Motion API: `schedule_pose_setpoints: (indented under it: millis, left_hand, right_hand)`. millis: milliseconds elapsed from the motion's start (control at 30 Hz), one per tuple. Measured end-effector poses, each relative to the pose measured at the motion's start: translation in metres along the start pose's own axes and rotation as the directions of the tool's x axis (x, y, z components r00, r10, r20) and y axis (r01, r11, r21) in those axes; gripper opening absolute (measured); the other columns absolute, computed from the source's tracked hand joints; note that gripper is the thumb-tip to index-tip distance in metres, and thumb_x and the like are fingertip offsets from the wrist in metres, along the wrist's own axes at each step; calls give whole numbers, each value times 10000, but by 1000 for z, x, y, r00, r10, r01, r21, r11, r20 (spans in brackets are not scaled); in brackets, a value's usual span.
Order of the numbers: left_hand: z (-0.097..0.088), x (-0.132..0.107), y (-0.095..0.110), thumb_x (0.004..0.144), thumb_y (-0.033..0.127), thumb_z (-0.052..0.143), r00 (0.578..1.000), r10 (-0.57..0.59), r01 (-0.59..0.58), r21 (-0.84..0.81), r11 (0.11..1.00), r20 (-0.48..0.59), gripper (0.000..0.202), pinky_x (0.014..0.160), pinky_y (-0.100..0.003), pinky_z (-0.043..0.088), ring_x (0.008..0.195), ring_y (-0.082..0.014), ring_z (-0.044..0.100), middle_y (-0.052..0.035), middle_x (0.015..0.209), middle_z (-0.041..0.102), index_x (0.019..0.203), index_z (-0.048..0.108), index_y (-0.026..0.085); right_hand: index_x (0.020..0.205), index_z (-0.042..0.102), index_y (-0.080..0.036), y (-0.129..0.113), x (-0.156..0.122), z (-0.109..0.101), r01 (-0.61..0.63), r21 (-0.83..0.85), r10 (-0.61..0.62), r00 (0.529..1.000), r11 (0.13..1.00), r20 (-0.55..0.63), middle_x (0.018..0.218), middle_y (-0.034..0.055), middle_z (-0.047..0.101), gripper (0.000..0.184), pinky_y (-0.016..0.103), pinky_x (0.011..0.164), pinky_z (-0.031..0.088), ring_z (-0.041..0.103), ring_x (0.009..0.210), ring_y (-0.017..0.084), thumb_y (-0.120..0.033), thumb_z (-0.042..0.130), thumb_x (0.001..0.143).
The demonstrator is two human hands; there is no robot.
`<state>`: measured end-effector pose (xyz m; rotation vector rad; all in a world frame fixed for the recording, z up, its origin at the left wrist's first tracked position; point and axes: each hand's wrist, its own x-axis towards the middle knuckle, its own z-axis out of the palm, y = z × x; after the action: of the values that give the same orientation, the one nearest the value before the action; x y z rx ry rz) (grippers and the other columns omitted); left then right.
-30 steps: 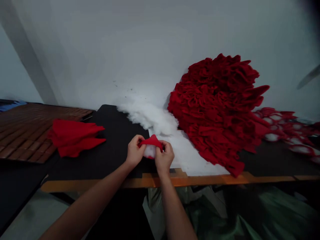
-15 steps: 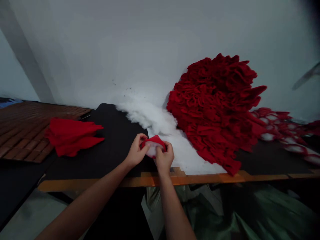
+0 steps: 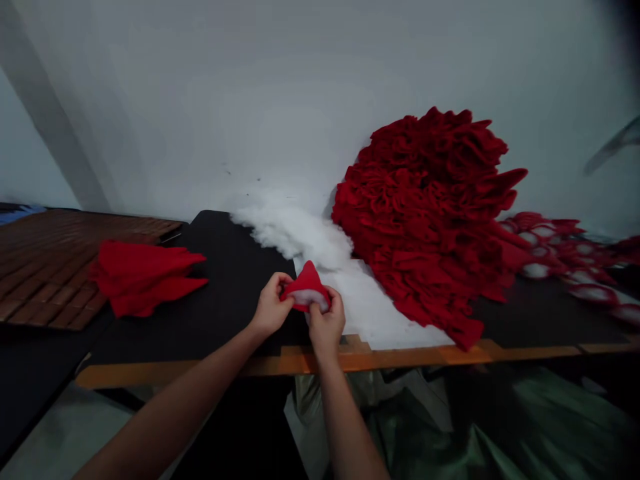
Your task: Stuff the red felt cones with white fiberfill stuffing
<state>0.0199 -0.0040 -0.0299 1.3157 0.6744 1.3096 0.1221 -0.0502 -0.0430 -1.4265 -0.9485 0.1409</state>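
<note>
As white stuffing [image 3: 303, 297] shows inside the red cloth [image 3: 310, 277], the left hand [image 3: 271, 308] and right hand [image 3: 327, 323] grip its opposite sides.

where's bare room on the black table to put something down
Bare black tabletop lies between the red cloth and left hand, and right of the red heap, in front of the red-white pieces. Crowded where white fluff meets the heap, behind the right hand.

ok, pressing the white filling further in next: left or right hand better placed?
Probably the right hand: its thumb is at the white filling. The left hand pinches the left edge of the red cone, so it seems better suited to steadying.
</note>
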Motion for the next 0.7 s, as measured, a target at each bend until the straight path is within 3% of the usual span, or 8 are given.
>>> schedule_pose_setpoints:
  millis: [100, 200, 267, 300, 367, 500, 600, 700]
  left_hand:
    - [0, 1, 10, 565, 109, 650, 975, -193, 220, -340, 914, 112, 421, 717, -259, 434, 829, -147, 540, -13, 911, 555, 950, 504, 198]
    - [-2, 3, 21, 662, 357, 639, 858, -422, 510, -579, 637, 292, 391, 702, -305, 467, 774, -168, 582, -52, 885, 596, 983, 511, 175]
    - [-2, 5, 24, 700, 384, 607, 801, -502, 579, -632, 515, 325, 332, 707, -298, 476, 731, -164, 594, -68, 822, 617, 907, 543, 133]
    - [-3, 5, 24, 708, 344, 608, 796, -522, 576, -652, 493, 308, 284, 715, -289, 478, 719, -158, 597, -68, 802, 623, 880, 553, 124]
    - [-2, 6, 24, 706, 238, 616, 814, -537, 518, -694, 501, 220, 196, 728, -273, 479, 705, -143, 601, -52, 784, 633, 860, 563, 129]
    - [-2, 7, 21, 683, 189, 638, 867, -498, 363, -719, 592, 28, 225, 704, -280, 486, 684, -134, 602, -12, 771, 632, 892, 559, 170]
    - [-1, 5, 21, 637, 192, 681, 897, -442, 331, -696, 638, 21, 326, 725, -284, 482, 716, -137, 603, -7, 799, 631, 934, 545, 181]
    - [1, 1, 21, 578, 157, 715, 927, -366, 324, -660, 678, 78, 459, 786, -298, 464, 789, -149, 601, -17, 859, 633, 998, 533, 183]
  right_hand:
    - [973, 519, -171, 2, 2, -1, -21, 111, 20, 1000, 994, 7, 959, 45, 556, 331, 330, 836, 405, 512, 896, 167, -178, 481, 644]
    - [983, 508, -175, 3, 2, -1, -96, 285, 84, 995, 954, 52, 927, 31, 570, 333, 311, 799, 430, 532, 839, 146, -216, 521, 652]
    - [999, 500, -177, 2, -2, 1, -189, 385, 133, 977, 903, 166, 926, 32, 586, 364, 311, 782, 445, 551, 823, 144, -223, 550, 641]
    - [1011, 497, -177, 2, -5, 3, -229, 410, 148, 964, 883, 220, 940, 39, 592, 381, 315, 784, 448, 559, 833, 147, -225, 561, 638]
    - [1044, 485, -176, -1, -14, 5, -257, 411, 167, 956, 875, 241, 1000, 64, 583, 405, 326, 806, 446, 561, 883, 160, -245, 574, 655]
    - [1110, 476, -179, -8, -35, 8, -160, 335, 131, 986, 929, 107, 1136, 107, 508, 388, 360, 884, 413, 514, 1017, 177, -313, 524, 749]
    - [1156, 465, -196, -15, -42, 12, -142, 357, 82, 981, 923, 176, 1221, 100, 466, 417, 381, 950, 370, 473, 1096, 182, -316, 519, 760]
    - [1140, 484, -207, -21, -37, 18, -278, 501, 165, 952, 820, 259, 1171, 67, 538, 422, 385, 962, 371, 502, 1079, 178, -299, 551, 734]
